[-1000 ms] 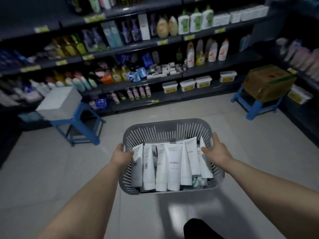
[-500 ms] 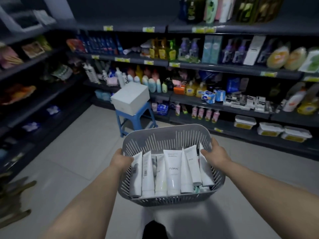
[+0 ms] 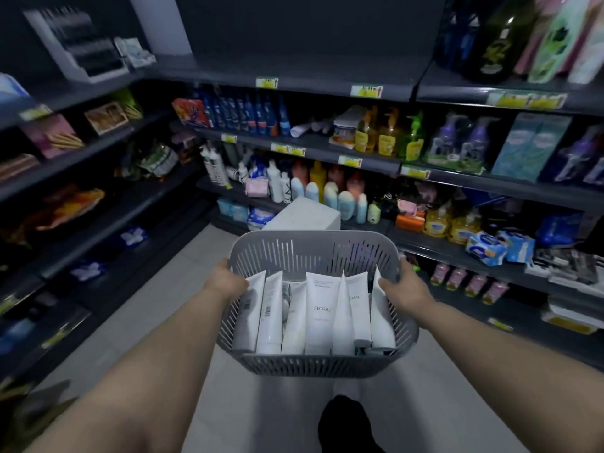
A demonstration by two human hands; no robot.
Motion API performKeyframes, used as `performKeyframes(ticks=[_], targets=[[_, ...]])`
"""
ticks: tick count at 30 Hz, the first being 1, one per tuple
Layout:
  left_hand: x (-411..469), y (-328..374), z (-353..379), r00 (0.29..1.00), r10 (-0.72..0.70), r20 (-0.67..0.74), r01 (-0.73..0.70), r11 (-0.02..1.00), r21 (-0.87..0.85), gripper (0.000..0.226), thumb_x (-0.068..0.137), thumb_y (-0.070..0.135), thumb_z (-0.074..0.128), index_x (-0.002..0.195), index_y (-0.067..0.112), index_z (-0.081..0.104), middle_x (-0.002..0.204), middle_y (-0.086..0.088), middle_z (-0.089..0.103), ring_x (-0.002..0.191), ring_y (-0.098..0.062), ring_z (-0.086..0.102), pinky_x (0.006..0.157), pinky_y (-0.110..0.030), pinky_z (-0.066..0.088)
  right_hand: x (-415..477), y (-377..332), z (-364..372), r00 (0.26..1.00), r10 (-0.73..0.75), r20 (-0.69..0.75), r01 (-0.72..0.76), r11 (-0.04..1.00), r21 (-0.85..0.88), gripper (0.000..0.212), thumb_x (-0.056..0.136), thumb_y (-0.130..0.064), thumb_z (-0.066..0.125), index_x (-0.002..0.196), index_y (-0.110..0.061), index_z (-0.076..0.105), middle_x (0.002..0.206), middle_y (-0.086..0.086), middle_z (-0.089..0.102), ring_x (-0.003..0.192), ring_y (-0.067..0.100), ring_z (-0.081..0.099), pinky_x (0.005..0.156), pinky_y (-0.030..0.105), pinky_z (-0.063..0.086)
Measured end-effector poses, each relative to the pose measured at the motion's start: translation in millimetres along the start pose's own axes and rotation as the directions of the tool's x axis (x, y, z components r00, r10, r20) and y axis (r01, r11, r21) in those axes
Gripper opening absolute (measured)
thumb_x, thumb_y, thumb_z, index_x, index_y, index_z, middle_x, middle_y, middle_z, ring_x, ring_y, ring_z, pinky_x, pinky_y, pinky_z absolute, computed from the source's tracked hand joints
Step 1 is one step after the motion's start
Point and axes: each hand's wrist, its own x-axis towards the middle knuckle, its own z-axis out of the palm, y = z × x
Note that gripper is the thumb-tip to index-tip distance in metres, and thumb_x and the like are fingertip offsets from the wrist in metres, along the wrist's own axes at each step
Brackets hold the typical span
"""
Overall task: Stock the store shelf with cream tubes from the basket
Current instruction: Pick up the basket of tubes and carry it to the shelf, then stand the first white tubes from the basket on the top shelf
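I carry a grey slotted plastic basket in front of me at waist height. Several white cream tubes lie side by side inside it, one printed FLORAL. My left hand grips the basket's left rim and my right hand grips its right rim. Dark store shelves full of bottles and packs stand straight ahead. The top shelf ahead looks bare across its middle.
A white box stands just behind the basket, its support hidden. More dark shelving runs along the left side of the aisle. Pale tiled floor lies between the shelf rows. My dark shoe shows below the basket.
The view has swung left and closer to the shelves; the white box went from the far left to just behind the basket. Both hands keep the same grip on the basket.
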Motion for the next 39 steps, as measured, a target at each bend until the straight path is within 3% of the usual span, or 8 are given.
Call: performKeyframes(ticks=[9, 14, 19, 25, 29, 32, 37, 39], targets=[[195, 97, 0, 1.000, -0.004, 0.001, 0.004, 0.999, -0.036, 0.048, 0.087, 0.026, 0.065, 0.132, 0.021, 0.050, 0.123, -0.014, 0.062, 0.106, -0.031, 0.063, 0.094, -0.041, 0.053, 195, -90, 26, 0.996, 0.008, 0.087, -0.005, 0.999, -0.040, 0.072, 0.088, -0.035, 0.056, 0.144, -0.032, 0.012, 0.121, 0.023, 0.056, 0.101, 0.041, 0.059, 0.067, 0.036, 0.044], [288, 140, -3, 0.998, 0.019, 0.052, -0.018, 1.000, -0.005, 0.059, 0.092, 0.045, 0.056, 0.143, 0.021, 0.039, 0.139, -0.009, 0.054, 0.117, -0.031, 0.059, 0.099, -0.042, 0.049, 266, -139, 34, 0.999, 0.033, 0.029, -0.031, 0.998, -0.061, 0.075, 0.090, -0.032, 0.056, 0.149, -0.026, 0.011, 0.130, 0.020, 0.054, 0.114, 0.042, 0.052, 0.080, 0.039, 0.044], [392, 175, 4, 0.980, 0.100, 0.173, -0.111, 0.992, 0.059, 0.048, 0.088, 0.026, 0.061, 0.133, 0.017, 0.048, 0.125, -0.010, 0.062, 0.109, -0.031, 0.062, 0.094, -0.036, 0.049, 315, -167, 54, 0.993, 0.093, -0.071, -0.095, 0.995, -0.026, 0.062, 0.090, -0.034, 0.056, 0.141, -0.029, 0.022, 0.123, 0.018, 0.061, 0.114, 0.040, 0.056, 0.089, 0.043, 0.048], [468, 208, 16, 0.913, 0.233, 0.334, -0.296, 0.944, 0.149, 0.037, 0.094, 0.017, 0.054, 0.130, 0.009, 0.048, 0.112, -0.007, 0.056, 0.103, -0.026, 0.057, 0.083, -0.027, 0.042, 348, -191, 80, 0.943, 0.261, -0.205, -0.267, 0.964, -0.002, 0.077, 0.092, -0.036, 0.056, 0.150, -0.027, 0.007, 0.127, 0.019, 0.059, 0.112, 0.040, 0.058, 0.090, 0.042, 0.048], [523, 201, 36, 0.847, 0.217, 0.485, -0.292, 0.953, 0.084, 0.052, 0.084, 0.003, 0.062, 0.133, 0.004, 0.042, 0.118, -0.014, 0.062, 0.095, -0.038, 0.060, 0.078, -0.036, 0.054, 366, -198, 92, 0.919, 0.343, -0.196, -0.337, 0.939, 0.065, 0.081, 0.090, -0.038, 0.057, 0.152, -0.031, 0.004, 0.132, 0.018, 0.055, 0.106, 0.039, 0.059, 0.078, 0.037, 0.048], [528, 205, 38, 0.840, 0.224, 0.495, -0.305, 0.948, 0.089, 0.080, 0.074, 0.018, 0.076, 0.144, 0.015, 0.037, 0.126, -0.009, 0.061, 0.109, -0.030, 0.060, 0.092, -0.036, 0.052, 375, -194, 92, 0.914, 0.361, -0.183, -0.353, 0.933, 0.074, 0.080, 0.089, -0.036, 0.058, 0.151, -0.031, 0.006, 0.134, 0.017, 0.054, 0.103, 0.036, 0.062, 0.076, 0.037, 0.049], [519, 221, 42, 0.877, 0.144, 0.458, -0.299, 0.910, 0.286, 0.079, 0.079, 0.015, 0.066, 0.147, 0.013, 0.025, 0.131, -0.015, 0.054, 0.114, -0.034, 0.056, 0.088, -0.034, 0.049, 373, -206, 92, 0.899, 0.379, -0.219, -0.410, 0.904, -0.122, 0.083, 0.087, -0.036, 0.059, 0.150, -0.020, 0.007, 0.142, 0.022, 0.035, 0.130, 0.040, 0.038, 0.100, 0.047, 0.040], [511, 230, 44, 0.881, 0.253, 0.400, -0.435, 0.764, 0.476, 0.064, 0.080, 0.022, 0.061, 0.137, 0.007, 0.037, 0.128, -0.019, 0.054, 0.113, -0.036, 0.054, 0.093, -0.042, 0.050, 368, -219, 95, 0.924, 0.276, -0.265, -0.360, 0.860, -0.360, 0.080, 0.089, -0.037, 0.057, 0.150, -0.017, 0.009, 0.147, 0.018, 0.023, 0.137, 0.037, 0.025, 0.108, 0.048, 0.031]])
